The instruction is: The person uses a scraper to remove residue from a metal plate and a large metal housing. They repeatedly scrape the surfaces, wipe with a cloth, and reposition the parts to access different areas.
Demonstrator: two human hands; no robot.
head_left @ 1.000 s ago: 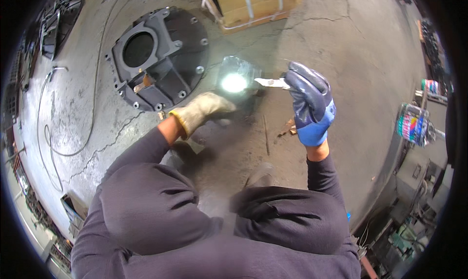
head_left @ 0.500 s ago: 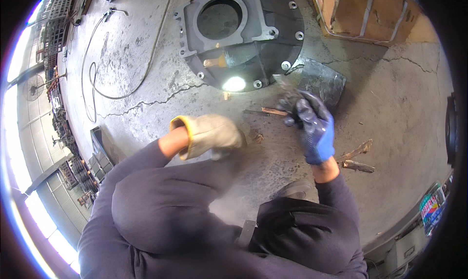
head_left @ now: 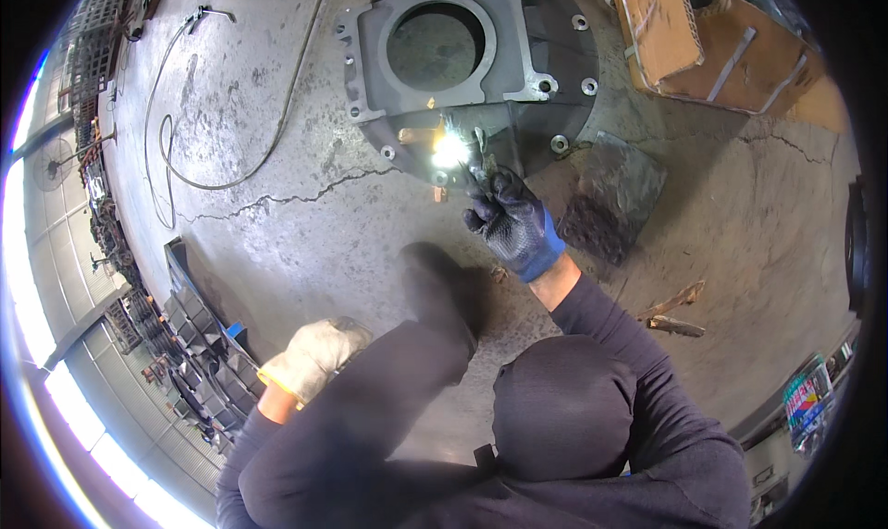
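My right hand (head_left: 513, 224), in a blue and black coated glove, reaches to the near edge of a large dark grey cast metal housing (head_left: 370, 85). Its fingers close on a thin greyish strip-like piece (head_left: 480, 142), whose kind I cannot make out. Just left of the fingertips, a very bright spot of light (head_left: 451, 148) glares on the casting. Beside the glare lies a tan, wood-coloured handle (head_left: 418, 135). My left hand (head_left: 319, 355), in a beige work glove with a yellow cuff, is low beside my left leg; its fingers are blurred and partly hidden.
A dark flat plate (head_left: 629, 182) lies right of the housing, with an open cardboard box (head_left: 731, 57) behind it. Broken wood pieces (head_left: 677, 326) lie on the cracked concrete. A hose (head_left: 277, 131) curls at left, near dark metal parts (head_left: 199, 330).
My right hand has moved left and forward to the housing, carrying the greyish piece. My left hand has drawn back down and left. The view has shifted, and my legs have moved.
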